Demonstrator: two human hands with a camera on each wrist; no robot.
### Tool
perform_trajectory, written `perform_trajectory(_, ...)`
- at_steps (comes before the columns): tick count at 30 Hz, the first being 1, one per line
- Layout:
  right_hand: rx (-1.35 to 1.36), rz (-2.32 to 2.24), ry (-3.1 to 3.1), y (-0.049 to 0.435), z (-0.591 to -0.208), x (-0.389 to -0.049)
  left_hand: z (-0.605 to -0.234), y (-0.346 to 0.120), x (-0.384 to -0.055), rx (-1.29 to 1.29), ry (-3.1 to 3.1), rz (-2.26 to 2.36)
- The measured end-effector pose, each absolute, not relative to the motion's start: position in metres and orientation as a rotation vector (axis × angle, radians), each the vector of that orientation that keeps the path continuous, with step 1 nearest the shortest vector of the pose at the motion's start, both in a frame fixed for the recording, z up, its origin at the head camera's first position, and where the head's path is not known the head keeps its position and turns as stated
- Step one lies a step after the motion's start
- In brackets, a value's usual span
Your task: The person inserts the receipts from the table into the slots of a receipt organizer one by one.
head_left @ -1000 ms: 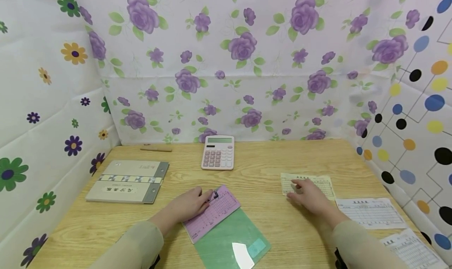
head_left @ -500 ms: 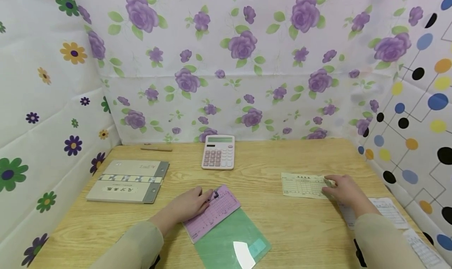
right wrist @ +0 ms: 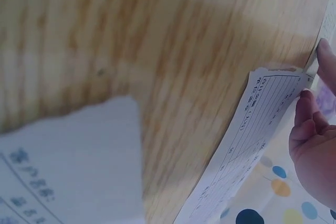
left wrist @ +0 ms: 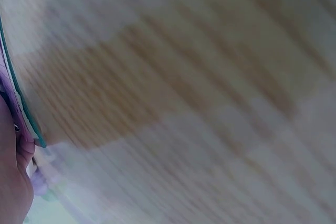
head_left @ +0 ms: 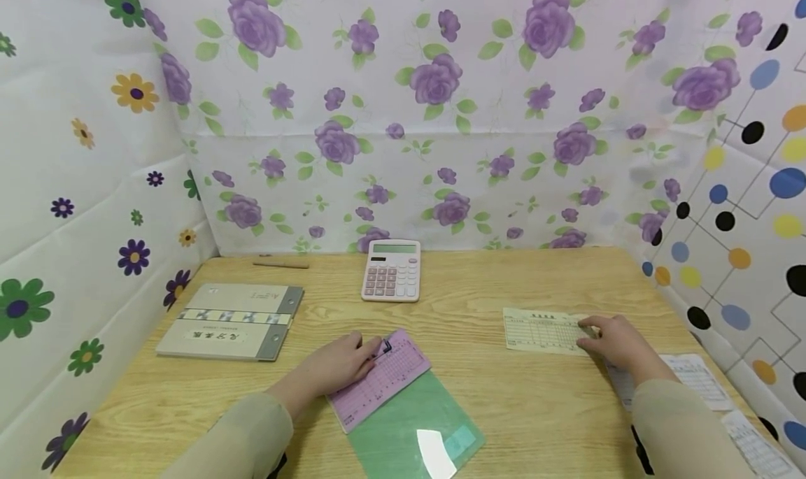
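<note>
The yellow printed form point(head_left: 538, 331) lies flat on the right half of the wood-grain table point(head_left: 472, 367), and the step in hand looks like getting hold of it by its right end. The right hand point(head_left: 620, 342) is there, thumb and forefinger set a narrow gap apart at that end; whether they already pinch the paper I cannot tell. Thin paper on a smooth top will probably slide before it lifts, so it would help to buckle the edge up with the forefinger, bring the thumb beneath, and only then close. A light pinch should do, since a hard squeeze could crease or tear the slip. Watch the nearer of the 2 white forms point(head_left: 695, 377): in the right wrist view its corner comes right up to the thumb, and it could be caught along with the yellow form. Lifting a little towards the far side would keep the 2 sheets apart. Meanwhile the left hand point(head_left: 340, 363) has its fingers curled over the far end of the green clipboard point(head_left: 406, 423), beside the black clip point(head_left: 386, 346) and on the pink form point(head_left: 384, 381); whether it presses the clip is not clear. It does best to hold steady there, so that the board does not turn and the pink form stays square under the clip.
</note>
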State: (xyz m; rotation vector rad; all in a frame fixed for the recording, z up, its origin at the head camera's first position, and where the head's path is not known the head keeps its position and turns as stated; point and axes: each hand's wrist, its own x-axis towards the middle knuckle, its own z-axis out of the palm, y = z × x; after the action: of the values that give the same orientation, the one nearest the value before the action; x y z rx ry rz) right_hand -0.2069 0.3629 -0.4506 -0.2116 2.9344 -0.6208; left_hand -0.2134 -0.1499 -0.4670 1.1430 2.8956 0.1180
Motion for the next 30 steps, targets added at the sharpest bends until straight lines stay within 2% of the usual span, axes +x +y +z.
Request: perform_trajectory(30,0.025,-0.827,2.865,0.3667,-0.4492,-0.2043,-0.4642,-0.1482,-0.2119,1.121,2.885,0.142)
